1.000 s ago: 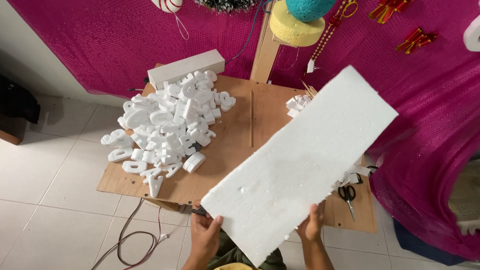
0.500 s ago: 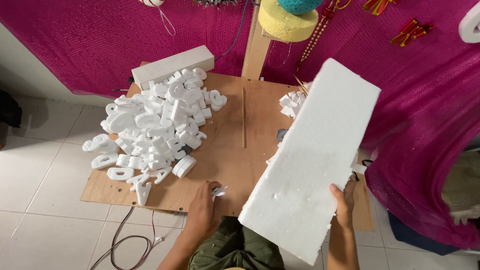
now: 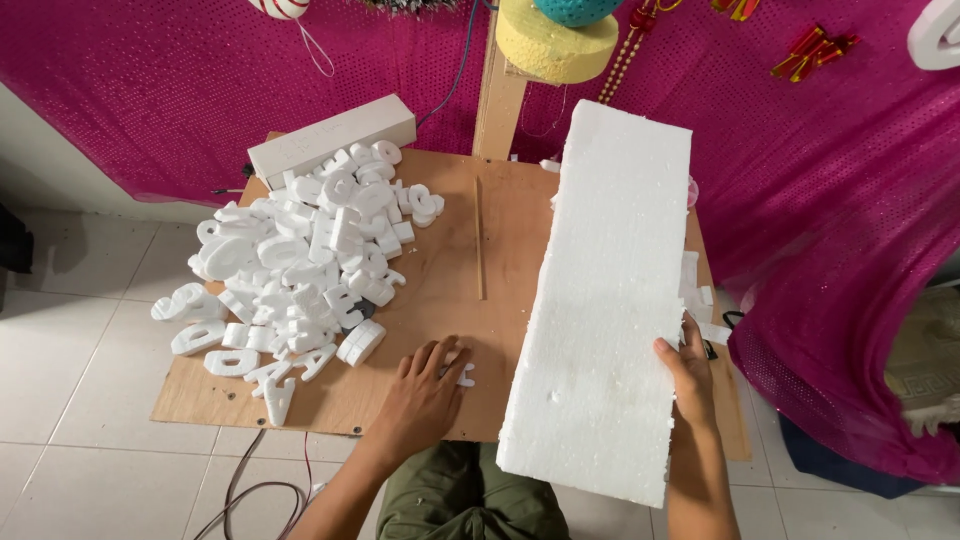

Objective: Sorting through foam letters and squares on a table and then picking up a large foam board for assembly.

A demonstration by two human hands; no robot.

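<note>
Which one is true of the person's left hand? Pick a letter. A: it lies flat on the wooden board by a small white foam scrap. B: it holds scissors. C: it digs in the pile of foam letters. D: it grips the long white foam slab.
A: the left hand lies spread on the wooden board next to a small foam scrap, while the right hand holds the foam slab at its edge.

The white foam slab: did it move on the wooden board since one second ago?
Yes. The white foam slab turned from lying diagonally to running nearly straight along the right side of the wooden board, with the right hand on its edge.
</note>
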